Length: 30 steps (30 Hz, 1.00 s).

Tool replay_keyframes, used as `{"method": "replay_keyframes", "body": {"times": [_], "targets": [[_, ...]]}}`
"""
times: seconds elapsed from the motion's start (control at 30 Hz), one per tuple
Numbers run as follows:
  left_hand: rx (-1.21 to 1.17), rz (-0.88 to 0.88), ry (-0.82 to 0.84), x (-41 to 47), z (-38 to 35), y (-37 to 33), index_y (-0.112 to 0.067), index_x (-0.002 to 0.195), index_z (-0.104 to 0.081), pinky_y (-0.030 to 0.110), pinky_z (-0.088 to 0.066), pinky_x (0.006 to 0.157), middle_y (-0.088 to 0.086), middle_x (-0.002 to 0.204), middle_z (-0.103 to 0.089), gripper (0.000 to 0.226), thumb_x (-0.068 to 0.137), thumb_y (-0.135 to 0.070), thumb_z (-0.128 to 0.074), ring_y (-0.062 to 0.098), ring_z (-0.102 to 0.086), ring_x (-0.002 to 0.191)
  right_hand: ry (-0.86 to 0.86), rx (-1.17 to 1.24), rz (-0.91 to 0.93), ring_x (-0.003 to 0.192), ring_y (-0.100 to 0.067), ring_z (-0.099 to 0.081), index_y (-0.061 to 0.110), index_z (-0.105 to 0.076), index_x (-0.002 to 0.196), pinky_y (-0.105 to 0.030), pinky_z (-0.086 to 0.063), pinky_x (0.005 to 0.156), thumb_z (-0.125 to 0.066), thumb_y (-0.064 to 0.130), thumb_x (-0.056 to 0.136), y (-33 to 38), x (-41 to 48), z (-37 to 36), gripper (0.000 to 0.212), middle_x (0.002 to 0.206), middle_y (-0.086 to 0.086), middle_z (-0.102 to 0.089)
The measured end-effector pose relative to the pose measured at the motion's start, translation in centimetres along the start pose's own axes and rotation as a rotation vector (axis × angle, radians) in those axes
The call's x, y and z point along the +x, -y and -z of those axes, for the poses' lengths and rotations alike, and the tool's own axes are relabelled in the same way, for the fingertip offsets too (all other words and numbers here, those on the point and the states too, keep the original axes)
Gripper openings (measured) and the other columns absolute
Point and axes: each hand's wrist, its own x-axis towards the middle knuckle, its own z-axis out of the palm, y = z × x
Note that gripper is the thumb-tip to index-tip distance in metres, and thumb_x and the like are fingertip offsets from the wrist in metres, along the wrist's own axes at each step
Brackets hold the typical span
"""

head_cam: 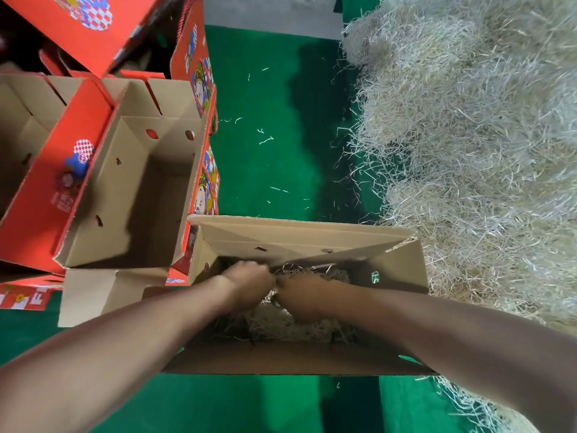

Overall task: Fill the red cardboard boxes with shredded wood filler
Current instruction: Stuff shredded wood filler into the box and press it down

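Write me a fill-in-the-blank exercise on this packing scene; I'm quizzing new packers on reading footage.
1. The left hand and right hand both work the filler inside the same ____.
2. The open box just left of it is ____.
3. The big filler pile lies on the person's ____ side.
4. The floor is ____.

Missing words: box; empty; right; green.

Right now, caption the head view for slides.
Left hand and right hand tuck pale shredded wood filler into open red cardboard box.

Matt brown cardboard box (402, 267), dry stringy wood filler (468, 135), green felt floor (274, 151)
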Motion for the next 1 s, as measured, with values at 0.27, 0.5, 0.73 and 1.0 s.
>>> {"method": "replay_keyframes", "body": {"times": [0.27,0.5,0.73,1.0], "targets": [[0.274,-0.265,0.556,-1.3,-2.8,0.7,-0.008,0.125,-0.053,0.031,-0.046,0.078,0.011,0.127,-0.055,0.035,0.095,-0.025,-0.045,0.027,-0.053,0.116,0.230,-0.010,-0.102,0.137,-0.037,-0.018,0.027,-0.038,0.138,-0.055,-0.034,0.100,-0.060,0.016,0.082,-1.7,-0.8,-1.6,0.061,0.153,-0.012,-0.003],[-0.185,0.011,0.086,-0.2,-0.7,-0.4,-0.010,0.133,-0.041,0.035,-0.044,0.090,0.013,0.131,-0.051,0.041,0.092,-0.009,-0.044,0.029,-0.053,0.115,-0.148,0.115,-0.144,0.106,-0.031,-0.054,0.013,-0.046,0.127,-0.038,-0.050,0.079,-0.060,0.013,0.079,-1.1,0.2,-1.4,0.050,0.126,-0.016,-0.044],[0.049,-0.124,0.609,-1.2,-1.7,-1.2,-0.005,0.132,-0.047,0.047,-0.031,0.104,0.016,0.140,-0.042,0.037,0.097,-0.016,-0.041,0.034,-0.037,0.129,0.341,0.115,-0.177,0.138,-0.042,-0.008,0.028,-0.025,0.144,-0.056,-0.029,0.103,-0.054,0.016,0.086,-0.8,-0.4,-2.5,0.066,0.154,-0.012,0.005],[-0.007,-0.050,0.472,-1.3,-0.6,-0.9,-0.005,0.121,-0.054,0.043,-0.044,0.095,0.014,0.122,-0.056,0.032,0.095,-0.022,-0.046,0.029,-0.054,0.111,0.269,0.131,-0.132,0.123,-0.026,-0.046,0.030,-0.035,0.140,-0.036,-0.043,0.093,-0.054,0.020,0.085,-1.6,-0.8,-0.7,0.059,0.140,-0.004,-0.044]]}}
